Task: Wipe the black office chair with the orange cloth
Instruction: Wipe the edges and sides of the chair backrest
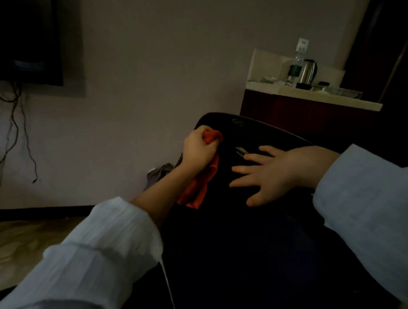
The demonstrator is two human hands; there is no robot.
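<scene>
The black office chair fills the lower middle of the dim view, its curved top edge towards the wall. My left hand is a fist gripping the orange cloth against the chair's upper left edge. Part of the cloth bunches out above my fingers and the rest hangs down below my wrist. My right hand lies flat on the chair surface just right of the cloth, fingers spread and straight, holding nothing.
A dark wall-mounted screen with dangling cables is at the upper left. A dark cabinet with a pale countertop stands behind the chair on the right, carrying a kettle and a bottle. Patterned floor lies at the left.
</scene>
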